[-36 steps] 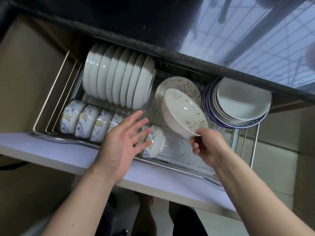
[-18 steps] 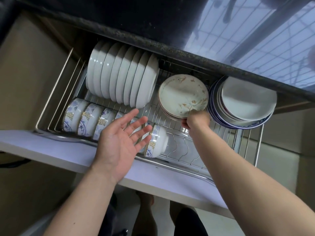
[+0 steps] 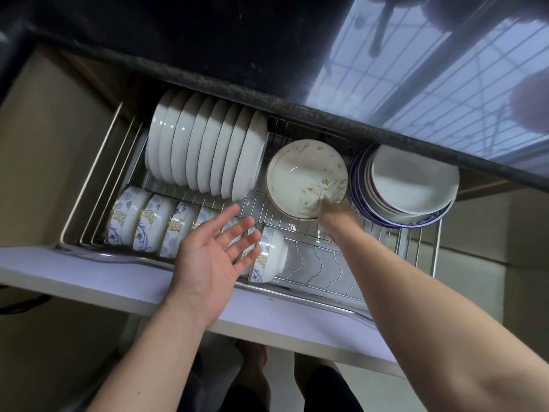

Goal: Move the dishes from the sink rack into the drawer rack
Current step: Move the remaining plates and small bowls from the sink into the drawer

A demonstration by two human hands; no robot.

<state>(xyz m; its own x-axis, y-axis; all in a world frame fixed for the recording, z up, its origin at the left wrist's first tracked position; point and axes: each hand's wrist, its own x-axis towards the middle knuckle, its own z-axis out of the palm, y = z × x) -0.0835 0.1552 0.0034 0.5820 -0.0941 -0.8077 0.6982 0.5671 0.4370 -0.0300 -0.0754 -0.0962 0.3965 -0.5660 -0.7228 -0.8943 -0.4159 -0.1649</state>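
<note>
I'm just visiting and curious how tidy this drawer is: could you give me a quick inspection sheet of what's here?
Surface: wire drawer rack, pulled out under a dark counter edge.
Job's things: row of white plates on edge; patterned small bowls on their sides; floral bowl lying in the rack; stacked dishes at right.
Clutter: nothing seen.
Hands: left hand open above the small bowls; right hand blurred at the floral bowl's rim, grip unclear.
Cables: nothing seen.
Surroundings: window grille reflected in the counter.

drawer rack (image 3: 312, 260): shiny metal wire | white plates (image 3: 205, 150): glossy ceramic | countertop edge (image 3: 297, 111): rough speckled stone
</note>
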